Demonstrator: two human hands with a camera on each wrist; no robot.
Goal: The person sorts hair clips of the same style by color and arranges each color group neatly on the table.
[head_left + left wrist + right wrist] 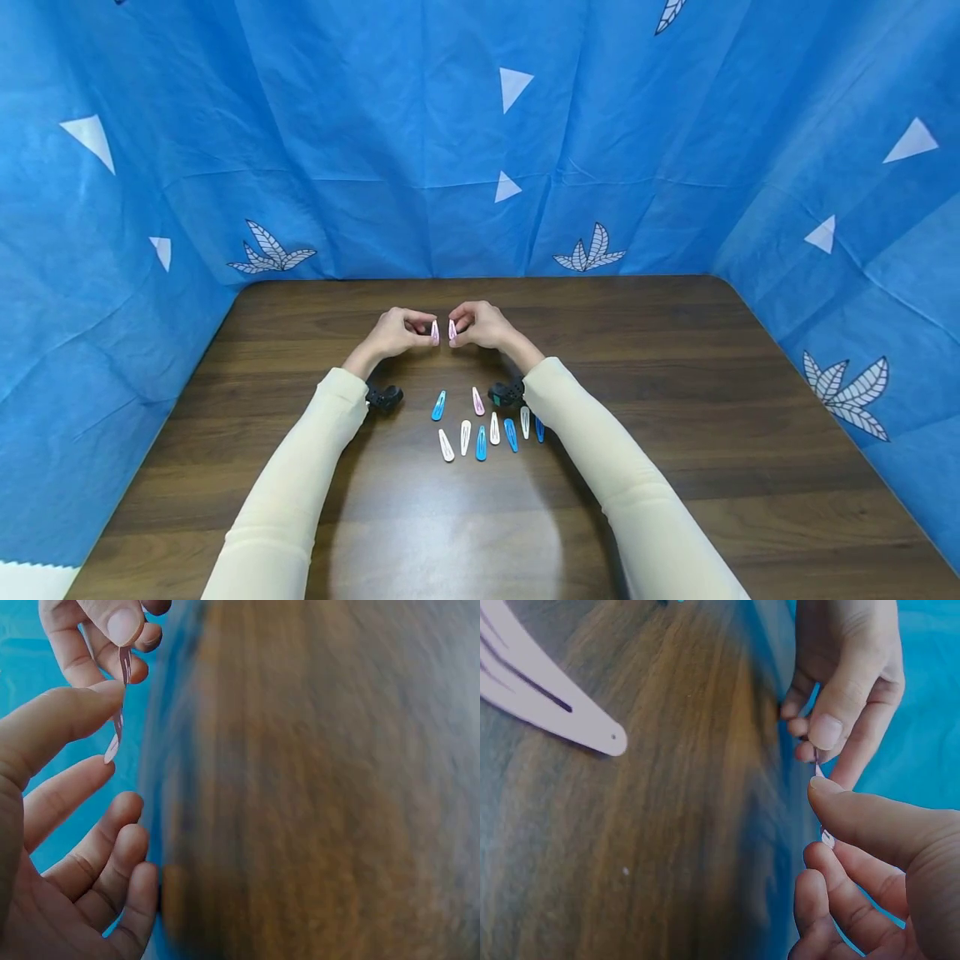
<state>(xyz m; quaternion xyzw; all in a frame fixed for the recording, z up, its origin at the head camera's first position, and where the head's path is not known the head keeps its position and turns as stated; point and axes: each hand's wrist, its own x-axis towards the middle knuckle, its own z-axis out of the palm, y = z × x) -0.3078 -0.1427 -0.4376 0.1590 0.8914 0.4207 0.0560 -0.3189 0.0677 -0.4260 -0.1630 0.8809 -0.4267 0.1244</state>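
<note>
Over the far part of the table, both hands face each other, close together. My left hand (396, 333) pinches a pink snap hair clip (434, 332) upright between thumb and fingertip. A second pink snap hair clip (452, 329) is pinched the same way in my right hand (483, 325), a small gap away. In the left wrist view the left hand's clip (117, 733) is seen edge-on, its other fingers loosely bent. From the right wrist, the right hand's clip (827, 838) is mostly covered by thumb and finger.
Nearer on the wooden table (660, 367) lie several loose hair clips: a pink clip (478, 402), blue ones such as this blue clip (438, 406), and white ones like this white clip (446, 446). The right sleeve (600, 450) passes beside the rightmost clips. A blue curtain (375, 125) surrounds the table.
</note>
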